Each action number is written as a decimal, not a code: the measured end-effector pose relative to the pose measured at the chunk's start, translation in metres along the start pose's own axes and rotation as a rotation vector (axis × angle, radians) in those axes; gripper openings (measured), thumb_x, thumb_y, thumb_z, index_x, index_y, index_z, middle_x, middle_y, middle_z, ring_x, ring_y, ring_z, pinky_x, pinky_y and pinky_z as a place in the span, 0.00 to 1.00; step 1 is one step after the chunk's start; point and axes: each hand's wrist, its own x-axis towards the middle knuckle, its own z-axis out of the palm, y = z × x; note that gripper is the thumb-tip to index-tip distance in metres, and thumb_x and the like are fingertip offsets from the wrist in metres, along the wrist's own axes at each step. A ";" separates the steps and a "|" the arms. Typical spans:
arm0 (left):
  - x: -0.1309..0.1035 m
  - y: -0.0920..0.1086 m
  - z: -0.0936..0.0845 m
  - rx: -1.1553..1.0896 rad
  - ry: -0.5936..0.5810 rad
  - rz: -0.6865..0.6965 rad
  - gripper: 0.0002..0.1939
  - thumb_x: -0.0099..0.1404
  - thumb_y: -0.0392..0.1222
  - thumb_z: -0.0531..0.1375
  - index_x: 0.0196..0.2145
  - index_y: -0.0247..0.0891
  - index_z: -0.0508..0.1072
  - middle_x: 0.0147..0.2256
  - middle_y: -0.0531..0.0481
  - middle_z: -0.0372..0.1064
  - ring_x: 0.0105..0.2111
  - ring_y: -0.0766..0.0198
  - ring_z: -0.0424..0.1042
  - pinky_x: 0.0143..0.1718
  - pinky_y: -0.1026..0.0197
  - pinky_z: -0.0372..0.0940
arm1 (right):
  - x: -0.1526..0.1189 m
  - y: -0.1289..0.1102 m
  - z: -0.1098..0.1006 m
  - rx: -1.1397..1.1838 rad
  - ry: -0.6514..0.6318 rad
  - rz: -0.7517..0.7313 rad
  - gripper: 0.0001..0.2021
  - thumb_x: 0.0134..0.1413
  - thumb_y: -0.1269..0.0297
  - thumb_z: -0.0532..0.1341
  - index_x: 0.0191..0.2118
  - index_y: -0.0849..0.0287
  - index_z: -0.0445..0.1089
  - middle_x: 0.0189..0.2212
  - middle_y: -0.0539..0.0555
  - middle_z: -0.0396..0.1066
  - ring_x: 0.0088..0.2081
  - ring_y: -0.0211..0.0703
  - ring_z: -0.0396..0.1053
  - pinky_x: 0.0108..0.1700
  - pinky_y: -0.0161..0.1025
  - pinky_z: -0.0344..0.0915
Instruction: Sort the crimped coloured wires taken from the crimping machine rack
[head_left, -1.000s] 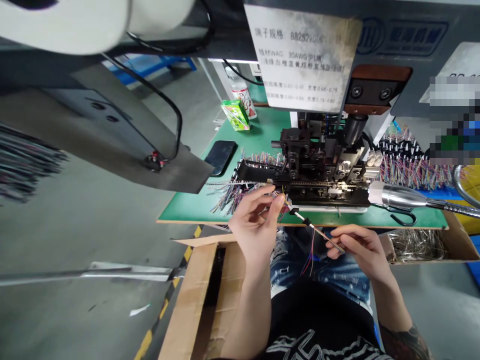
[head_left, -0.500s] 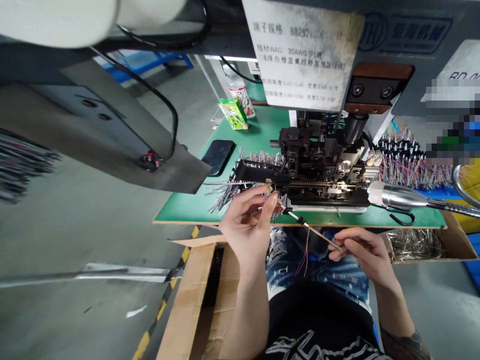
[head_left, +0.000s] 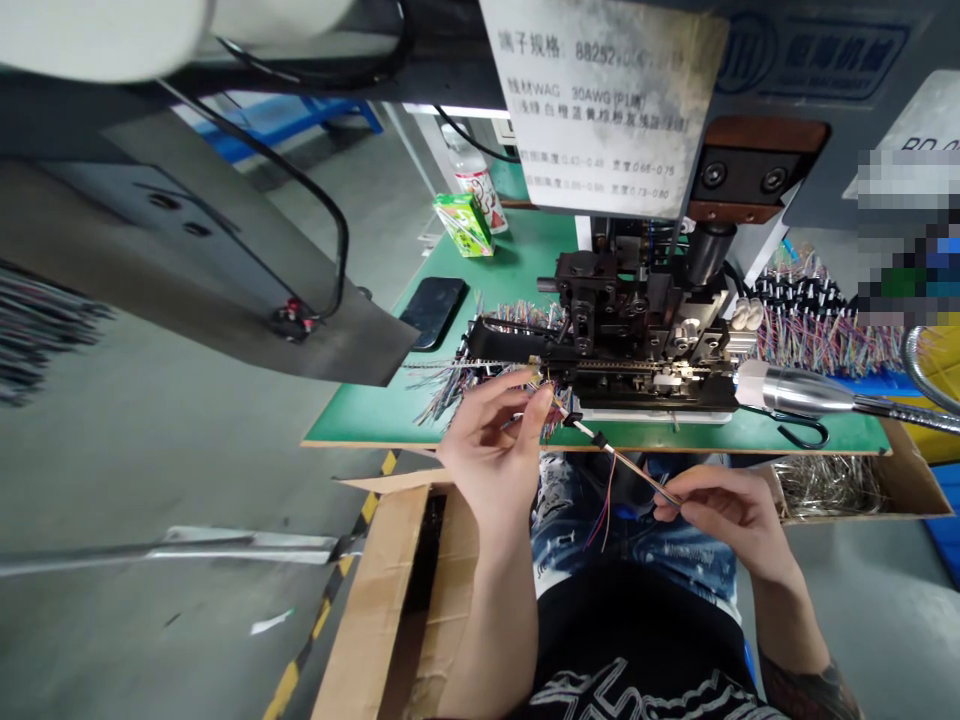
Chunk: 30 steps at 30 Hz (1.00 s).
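Note:
A thin wire harness with black and white sleeves stretches slantwise between my two hands, in front of the green table's edge. My left hand pinches its upper left end, close to the crimping machine's feed track. Lower down and to the right, my right hand grips the other end between thumb and fingers. A few loose red, blue and pale wires dangle from the middle of the harness over my lap. Just beyond it stands the black crimping machine, lit at its die area.
Bundles of wires lie right of the machine, others left. A phone, a green box and a bottle stand or lie at the back left. A silver flexible lamp reaches in from the right. Cardboard boxes sit below.
The harness stays held between both hands. My right hand's fingers have shifted slightly on its end, and the dangling wires have swung a little left.

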 end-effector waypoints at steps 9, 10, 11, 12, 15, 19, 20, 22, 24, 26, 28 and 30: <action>0.000 0.000 -0.001 0.010 -0.016 0.000 0.13 0.58 0.45 0.76 0.38 0.37 0.83 0.26 0.51 0.79 0.24 0.63 0.79 0.20 0.68 0.69 | 0.002 -0.003 -0.001 -0.047 -0.039 -0.045 0.08 0.64 0.65 0.72 0.47 0.50 0.86 0.40 0.56 0.85 0.38 0.48 0.84 0.44 0.44 0.83; 0.000 0.000 -0.001 0.009 -0.017 -0.001 0.13 0.58 0.45 0.76 0.38 0.37 0.83 0.26 0.52 0.79 0.24 0.63 0.79 0.20 0.68 0.69 | 0.003 -0.003 -0.001 -0.060 -0.036 -0.047 0.08 0.64 0.65 0.72 0.47 0.51 0.86 0.39 0.56 0.85 0.37 0.47 0.84 0.43 0.43 0.83; 0.000 0.000 -0.001 0.008 -0.017 -0.002 0.13 0.58 0.45 0.75 0.38 0.37 0.83 0.26 0.52 0.79 0.24 0.63 0.79 0.20 0.68 0.69 | 0.003 -0.003 -0.001 -0.072 -0.037 -0.051 0.07 0.65 0.65 0.71 0.46 0.51 0.86 0.39 0.56 0.85 0.37 0.47 0.83 0.42 0.43 0.82; -0.001 0.000 -0.001 0.007 -0.017 -0.003 0.12 0.58 0.45 0.75 0.38 0.37 0.83 0.26 0.52 0.79 0.24 0.63 0.79 0.20 0.68 0.69 | 0.003 -0.003 -0.001 -0.081 -0.041 -0.057 0.07 0.65 0.66 0.71 0.46 0.50 0.87 0.38 0.56 0.85 0.36 0.46 0.83 0.42 0.42 0.82; 0.000 0.000 -0.001 0.005 -0.023 0.001 0.12 0.59 0.44 0.75 0.38 0.37 0.83 0.26 0.52 0.79 0.23 0.64 0.79 0.21 0.69 0.68 | 0.003 -0.004 -0.001 -0.095 -0.051 -0.068 0.08 0.66 0.67 0.70 0.46 0.50 0.87 0.38 0.56 0.84 0.36 0.46 0.83 0.40 0.42 0.82; -0.001 -0.002 -0.001 0.014 -0.036 0.001 0.11 0.59 0.42 0.75 0.39 0.37 0.83 0.26 0.52 0.79 0.24 0.64 0.78 0.20 0.69 0.67 | 0.004 -0.004 -0.001 -0.101 -0.073 -0.096 0.09 0.66 0.69 0.69 0.47 0.50 0.86 0.37 0.56 0.84 0.35 0.46 0.82 0.40 0.42 0.81; -0.001 -0.002 -0.001 0.014 -0.037 -0.002 0.12 0.59 0.42 0.75 0.39 0.36 0.83 0.26 0.52 0.79 0.24 0.64 0.78 0.20 0.69 0.67 | 0.004 -0.003 -0.002 -0.101 -0.084 -0.115 0.10 0.66 0.70 0.69 0.48 0.50 0.86 0.37 0.55 0.84 0.35 0.45 0.82 0.40 0.41 0.81; -0.001 -0.003 -0.001 0.008 -0.038 -0.009 0.12 0.58 0.42 0.75 0.39 0.36 0.83 0.26 0.52 0.79 0.24 0.64 0.78 0.20 0.69 0.67 | 0.005 -0.002 -0.002 -0.102 -0.101 -0.151 0.12 0.66 0.73 0.69 0.49 0.49 0.86 0.37 0.55 0.84 0.36 0.44 0.82 0.40 0.39 0.79; -0.001 -0.003 -0.001 -0.003 -0.037 -0.007 0.12 0.58 0.42 0.75 0.39 0.36 0.83 0.26 0.52 0.78 0.23 0.64 0.78 0.21 0.69 0.67 | 0.006 -0.001 -0.001 -0.113 -0.100 -0.172 0.15 0.65 0.75 0.68 0.49 0.49 0.86 0.37 0.54 0.83 0.36 0.43 0.81 0.40 0.38 0.78; -0.001 -0.004 -0.001 -0.012 -0.041 0.003 0.12 0.59 0.42 0.75 0.39 0.37 0.83 0.26 0.52 0.79 0.23 0.64 0.78 0.20 0.69 0.68 | 0.006 -0.001 -0.001 -0.129 -0.089 -0.181 0.16 0.64 0.77 0.68 0.49 0.49 0.85 0.36 0.54 0.83 0.35 0.42 0.81 0.40 0.38 0.78; -0.001 -0.005 -0.001 -0.008 -0.046 0.014 0.11 0.59 0.41 0.75 0.39 0.37 0.83 0.26 0.52 0.79 0.24 0.64 0.79 0.20 0.69 0.68 | 0.006 -0.001 0.000 -0.141 -0.084 -0.193 0.17 0.63 0.78 0.68 0.49 0.49 0.85 0.36 0.53 0.82 0.35 0.42 0.80 0.40 0.37 0.77; -0.001 -0.005 -0.001 0.006 -0.045 0.024 0.11 0.58 0.41 0.75 0.39 0.37 0.83 0.26 0.52 0.79 0.24 0.64 0.78 0.20 0.69 0.68 | 0.006 -0.001 0.000 -0.148 -0.084 -0.209 0.17 0.63 0.79 0.68 0.49 0.49 0.85 0.35 0.53 0.82 0.35 0.42 0.79 0.39 0.37 0.76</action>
